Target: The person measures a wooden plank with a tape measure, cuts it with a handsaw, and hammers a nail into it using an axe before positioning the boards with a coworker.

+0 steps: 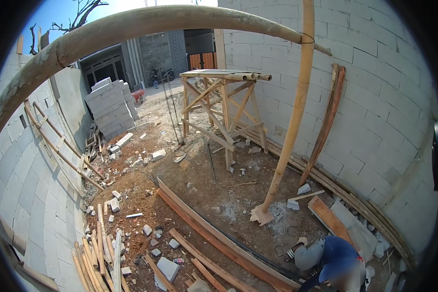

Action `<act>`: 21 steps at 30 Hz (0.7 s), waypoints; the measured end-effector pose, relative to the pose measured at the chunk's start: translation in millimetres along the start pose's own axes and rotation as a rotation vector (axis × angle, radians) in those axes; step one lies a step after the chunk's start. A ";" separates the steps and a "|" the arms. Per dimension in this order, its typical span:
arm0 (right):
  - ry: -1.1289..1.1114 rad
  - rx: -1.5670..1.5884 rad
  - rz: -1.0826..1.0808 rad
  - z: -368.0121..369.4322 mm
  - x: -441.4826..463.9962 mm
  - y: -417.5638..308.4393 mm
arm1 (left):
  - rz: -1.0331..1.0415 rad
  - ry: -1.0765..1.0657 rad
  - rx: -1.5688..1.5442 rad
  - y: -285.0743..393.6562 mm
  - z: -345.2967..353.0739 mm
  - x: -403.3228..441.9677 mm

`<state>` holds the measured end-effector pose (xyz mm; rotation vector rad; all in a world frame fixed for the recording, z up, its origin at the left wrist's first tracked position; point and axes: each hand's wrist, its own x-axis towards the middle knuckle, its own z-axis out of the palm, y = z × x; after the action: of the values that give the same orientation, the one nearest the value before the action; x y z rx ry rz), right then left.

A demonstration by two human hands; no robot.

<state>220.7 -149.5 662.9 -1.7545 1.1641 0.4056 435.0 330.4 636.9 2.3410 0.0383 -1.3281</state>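
Neither of my hands shows in the head view. Close in front of me, a thick bamboo pole point(180, 19) arches across the top and meets an upright bamboo pole point(297, 112), where a tie binds them. That upright stands on a small wooden block point(262, 215) on the ground. Below, at the lower right, another person in a blue cap point(337, 253) bends down beside a long wooden board point(214, 238). A gloved or banded hand point(293, 249) of that person is near the ground; what it holds, if anything, I cannot make out.
A bamboo and wood scaffold point(224, 107) stands mid-yard by the right block wall point(370, 97). Stacked pale blocks point(111, 109) rise at the back left. Bamboo poles point(93, 258), planks and broken block pieces point(167, 270) litter the dirt. A reddish plank point(324, 121) leans on the wall.
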 end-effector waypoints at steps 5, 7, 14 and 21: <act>0.038 0.035 0.100 30.2 -14.2 37.4 | 0.077 -0.116 0.138 14.0 -15.5 12.2; 0.060 0.047 0.155 53.5 -24.1 66.1 | 0.166 -0.145 0.276 39.9 -22.5 22.4; 0.099 0.084 0.456 185.5 -117.9 161.9 | 0.570 -0.172 0.414 91.3 -62.9 60.8; 0.158 0.214 0.679 243.2 -167.4 140.4 | 0.366 -0.149 0.284 47.7 -105.5 159.0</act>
<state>72.9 131.9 586.4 -1.1877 1.8423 0.5200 617.0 298.4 569.8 2.3140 -0.6316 -1.3830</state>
